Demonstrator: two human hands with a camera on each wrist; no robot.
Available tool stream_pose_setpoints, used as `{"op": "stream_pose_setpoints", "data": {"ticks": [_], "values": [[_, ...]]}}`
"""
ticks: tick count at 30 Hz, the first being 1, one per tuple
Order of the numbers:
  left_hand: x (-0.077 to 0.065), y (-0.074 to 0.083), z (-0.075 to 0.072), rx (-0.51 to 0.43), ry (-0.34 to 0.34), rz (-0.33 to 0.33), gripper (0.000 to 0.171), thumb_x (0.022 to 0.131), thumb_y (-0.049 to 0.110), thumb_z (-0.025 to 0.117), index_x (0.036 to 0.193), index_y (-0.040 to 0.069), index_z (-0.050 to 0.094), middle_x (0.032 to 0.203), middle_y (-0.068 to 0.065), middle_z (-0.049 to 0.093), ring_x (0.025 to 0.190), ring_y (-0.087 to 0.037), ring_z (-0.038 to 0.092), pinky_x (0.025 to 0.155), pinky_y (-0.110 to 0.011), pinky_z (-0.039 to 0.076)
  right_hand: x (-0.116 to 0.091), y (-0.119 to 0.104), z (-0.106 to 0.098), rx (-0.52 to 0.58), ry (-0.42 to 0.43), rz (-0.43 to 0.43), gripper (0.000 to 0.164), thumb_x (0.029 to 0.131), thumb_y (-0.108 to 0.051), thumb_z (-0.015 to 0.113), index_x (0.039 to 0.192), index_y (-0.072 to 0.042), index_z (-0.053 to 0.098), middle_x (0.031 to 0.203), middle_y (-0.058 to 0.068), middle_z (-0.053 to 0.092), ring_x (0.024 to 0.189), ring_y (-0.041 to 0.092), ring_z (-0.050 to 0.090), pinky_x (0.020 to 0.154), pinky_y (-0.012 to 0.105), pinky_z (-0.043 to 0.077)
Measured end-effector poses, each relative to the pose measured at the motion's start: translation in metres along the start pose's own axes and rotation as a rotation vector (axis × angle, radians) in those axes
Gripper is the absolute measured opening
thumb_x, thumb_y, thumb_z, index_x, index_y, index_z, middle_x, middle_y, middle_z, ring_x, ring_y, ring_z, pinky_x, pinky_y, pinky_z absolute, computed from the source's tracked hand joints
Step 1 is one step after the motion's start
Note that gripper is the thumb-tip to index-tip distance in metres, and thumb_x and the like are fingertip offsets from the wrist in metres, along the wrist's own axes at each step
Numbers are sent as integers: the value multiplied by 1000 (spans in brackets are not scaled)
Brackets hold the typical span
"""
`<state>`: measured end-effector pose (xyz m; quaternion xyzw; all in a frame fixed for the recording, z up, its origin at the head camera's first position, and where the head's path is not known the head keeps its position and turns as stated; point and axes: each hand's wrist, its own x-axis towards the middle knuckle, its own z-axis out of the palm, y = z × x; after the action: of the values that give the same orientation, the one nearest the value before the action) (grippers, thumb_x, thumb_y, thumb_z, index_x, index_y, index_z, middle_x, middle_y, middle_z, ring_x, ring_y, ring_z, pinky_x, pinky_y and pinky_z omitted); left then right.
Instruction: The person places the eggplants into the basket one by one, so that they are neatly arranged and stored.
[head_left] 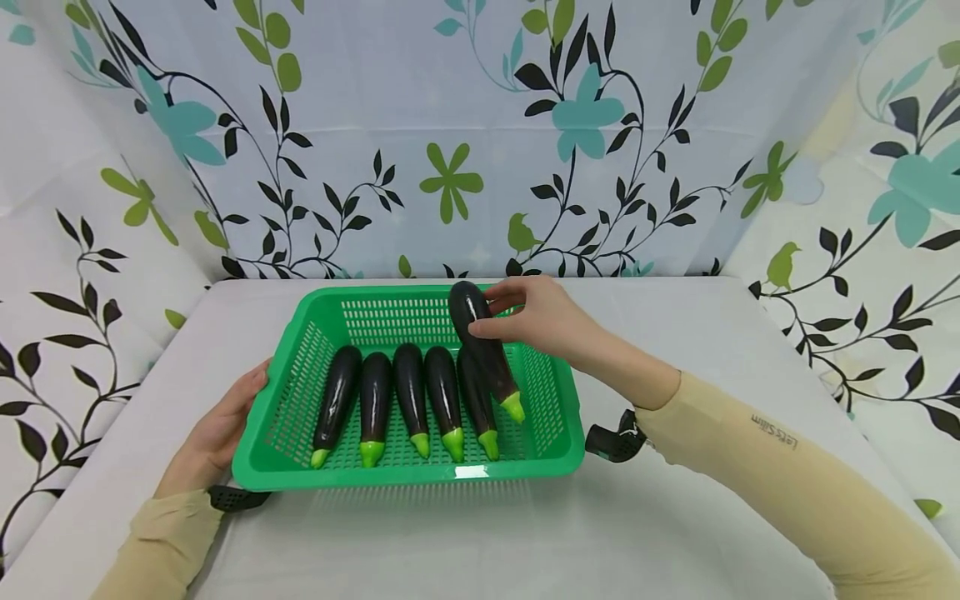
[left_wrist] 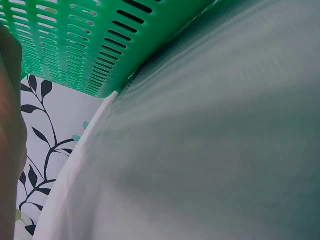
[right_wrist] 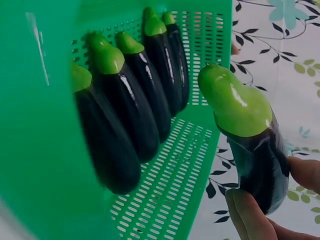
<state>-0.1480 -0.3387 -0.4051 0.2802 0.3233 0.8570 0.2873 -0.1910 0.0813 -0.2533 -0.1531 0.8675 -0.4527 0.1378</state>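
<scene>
My right hand (head_left: 536, 312) pinches a dark purple eggplant (right_wrist: 262, 155) between thumb and fingers, over the right part of a green plastic basket (head_left: 352, 479). This eggplant slants, its green stem end pointing down toward the front of the basket. Several more eggplants (head_left: 408, 392) lie side by side inside, their green ends toward the front. At the basket's left side, my left hand (head_left: 225, 425) holds the outer wall just below the rim. Only an edge of that hand (left_wrist: 10, 135) shows in the left wrist view; its fingertips are partly hidden.
The basket stands on a white-covered table (head_left: 660, 533). A curtain (head_left: 337, 100) with leaves, flowers and birds hangs behind and along both sides. Black wrist-worn devices sit near the right wrist (head_left: 617, 440) and left wrist (head_left: 238, 498).
</scene>
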Motion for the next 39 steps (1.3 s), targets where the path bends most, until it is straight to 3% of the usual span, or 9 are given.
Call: {"op": "stream_pose_setpoints", "data": {"ticks": [9, 19, 25, 31, 35, 39], "values": [[0, -3, -3, 2, 19, -3, 59, 108, 19, 1, 150, 10, 42, 136, -16, 61, 122, -26, 63, 98, -40, 52, 25, -5, 12, 68, -49, 84, 62, 88, -25, 78, 141, -7, 51, 128, 13, 61, 98, 24, 70, 83, 31, 58], [5, -5, -4, 15, 12, 1, 58, 108, 18, 2, 150, 10, 41, 136, -15, 61, 121, -25, 63, 98, -40, 52, 38, 9, 26, 100, -120, 149, 64, 90, -18, 76, 145, -6, 46, 132, 17, 57, 98, 26, 70, 82, 31, 58], [8, -7, -6, 11, 2, 3, 60, 107, 17, 0, 150, 10, 41, 137, -15, 60, 122, -25, 62, 98, -40, 51, 38, 17, 22, -33, -128, 147, 70, 91, -18, 73, 152, -14, 39, 123, 15, 60, 89, 26, 69, 82, 35, 56], [6, -5, -7, -42, 24, -11, 56, 109, 18, 5, 149, 10, 42, 136, -16, 60, 122, -27, 62, 99, -40, 51, 41, 28, 17, -246, -190, 93, 67, 93, -16, 69, 153, -11, 39, 116, 15, 64, 85, 21, 64, 72, 31, 54], [4, -6, -8, -22, 33, -15, 56, 108, 18, 4, 150, 10, 42, 135, -15, 61, 121, -26, 63, 98, -40, 51, 44, 33, 19, -468, -206, 49, 62, 93, -19, 67, 151, -11, 43, 133, 17, 59, 115, 29, 55, 78, 36, 47], [2, -8, -9, 12, 29, -3, 59, 108, 17, 2, 150, 11, 42, 136, -14, 61, 120, -24, 64, 98, -40, 52, 44, 35, 23, -606, -248, 40, 58, 94, -22, 68, 148, -9, 47, 145, 16, 51, 141, 36, 36, 91, 42, 47]]}}
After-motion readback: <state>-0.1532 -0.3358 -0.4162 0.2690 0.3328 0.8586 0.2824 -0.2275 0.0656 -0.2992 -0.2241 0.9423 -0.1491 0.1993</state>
